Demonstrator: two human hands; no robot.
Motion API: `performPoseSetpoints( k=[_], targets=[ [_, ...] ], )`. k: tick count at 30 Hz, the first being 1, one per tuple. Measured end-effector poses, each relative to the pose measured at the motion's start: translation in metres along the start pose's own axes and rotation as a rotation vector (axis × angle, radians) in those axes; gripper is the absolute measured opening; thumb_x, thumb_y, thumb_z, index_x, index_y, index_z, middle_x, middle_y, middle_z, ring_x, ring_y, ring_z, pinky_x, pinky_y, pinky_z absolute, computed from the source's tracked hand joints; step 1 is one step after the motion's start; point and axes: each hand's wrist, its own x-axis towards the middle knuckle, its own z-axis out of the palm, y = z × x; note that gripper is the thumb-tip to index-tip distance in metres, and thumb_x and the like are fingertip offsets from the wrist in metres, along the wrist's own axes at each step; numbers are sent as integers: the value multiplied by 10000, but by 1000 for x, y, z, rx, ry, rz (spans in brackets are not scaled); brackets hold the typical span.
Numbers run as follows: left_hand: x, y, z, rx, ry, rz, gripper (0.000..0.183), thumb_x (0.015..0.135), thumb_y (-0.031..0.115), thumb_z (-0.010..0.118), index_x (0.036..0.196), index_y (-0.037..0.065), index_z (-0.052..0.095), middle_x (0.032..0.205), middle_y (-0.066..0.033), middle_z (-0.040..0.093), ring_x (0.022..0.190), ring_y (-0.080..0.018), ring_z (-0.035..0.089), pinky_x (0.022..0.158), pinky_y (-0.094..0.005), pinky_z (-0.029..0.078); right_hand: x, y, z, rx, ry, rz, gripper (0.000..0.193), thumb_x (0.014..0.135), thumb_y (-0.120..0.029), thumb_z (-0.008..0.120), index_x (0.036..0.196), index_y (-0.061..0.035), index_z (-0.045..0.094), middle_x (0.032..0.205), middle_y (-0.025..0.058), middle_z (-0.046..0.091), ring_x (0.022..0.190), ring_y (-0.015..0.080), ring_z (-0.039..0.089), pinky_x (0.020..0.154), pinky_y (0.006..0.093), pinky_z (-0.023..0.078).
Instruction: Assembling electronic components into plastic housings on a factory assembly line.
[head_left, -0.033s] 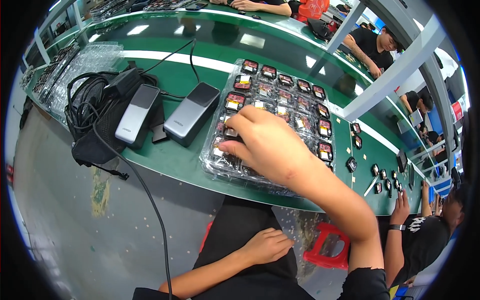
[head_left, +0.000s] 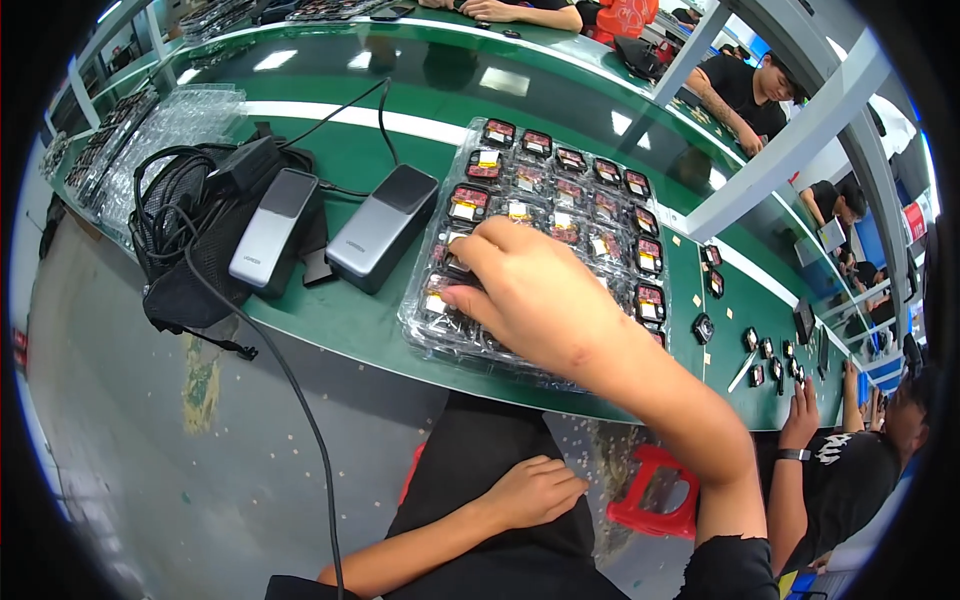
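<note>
My right hand (head_left: 545, 295) reaches over a clear plastic tray (head_left: 412, 318) on the green bench. Its thumb and forefinger close around a small black square device (head_left: 456, 262) near the tray's left side; the palm and fingers cover part of the grip. Rows of similar black-rimmed devices (head_left: 468, 203), with red and white faces, fill the tray's compartments. Part of the tray is hidden beneath my hand and forearm. My left hand (head_left: 540, 492) rests on my thigh, its fingers curled together with nothing in them.
Two grey power banks (head_left: 383, 228) stand left of the tray, beside a black mesh bag (head_left: 195, 275) with cables. Clear trays (head_left: 185, 130) are stacked farther left. Loose devices (head_left: 752, 340) lie at right near a co-worker's hand (head_left: 800, 415). A white post (head_left: 780, 130) rises behind.
My right hand has shifted very slightly, its thumb and forefinger still at the same device. The left hand remains on my thigh.
</note>
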Motion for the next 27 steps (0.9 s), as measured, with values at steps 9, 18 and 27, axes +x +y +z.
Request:
performPoseSetpoints(
  k=[9, 18, 27],
  targets=[
    [4, -1, -1, 16, -37, -11, 95, 908, 159, 730, 962, 83, 747, 840, -24, 693, 805, -205, 655, 749, -343, 510, -15, 4, 14, -229, 88, -55, 542, 899, -357, 741, 1303, -9, 646, 1302, 105, 596, 1094, 309, 569, 936, 426, 518],
    [6, 1, -2, 13, -58, -20, 102, 912, 153, 702, 987, 87, 722, 864, -25, 687, 849, -211, 650, 771, -352, 497, -21, -2, 11, -148, 89, -13, 662, 931, -488, 672, 1351, 18, 598, 1315, 159, 599, 1139, 338, 550, 969, 446, 460],
    [6, 0, -3, 28, -43, -7, 100, 908, 154, 726, 976, 85, 748, 842, -25, 700, 796, -198, 653, 730, -342, 490, -31, 4, 18, -186, 197, -79, 695, 918, -566, 647, 1258, 40, 641, 1268, 147, 658, 1106, 291, 580, 911, 406, 438]
  ],
)
